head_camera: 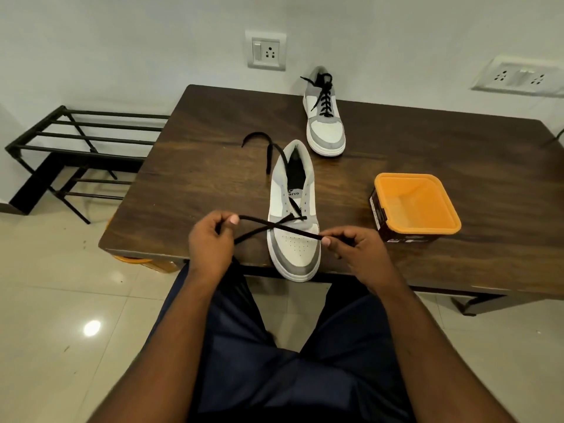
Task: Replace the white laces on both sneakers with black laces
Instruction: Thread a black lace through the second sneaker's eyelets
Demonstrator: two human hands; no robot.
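We see the near sneaker (293,227) standing at the front edge of the wooden table (195,184), toe towards the person, with a black lace (276,228) threaded through its lowest eyelets and crossing over the toe box. The left hand (210,242) pinches one strand of that lace between thumb and fingers, just left of the shoe; the right hand (355,250) pinches the other strand just right of the toe, fingers curled. We also see a loose black lace piece (268,148) curving on the table beside the shoe's heel. The far sneaker (325,117) stands near the wall, already laced in black. An open orange tub (416,206) sits to the right of the near shoe, well apart from the hands
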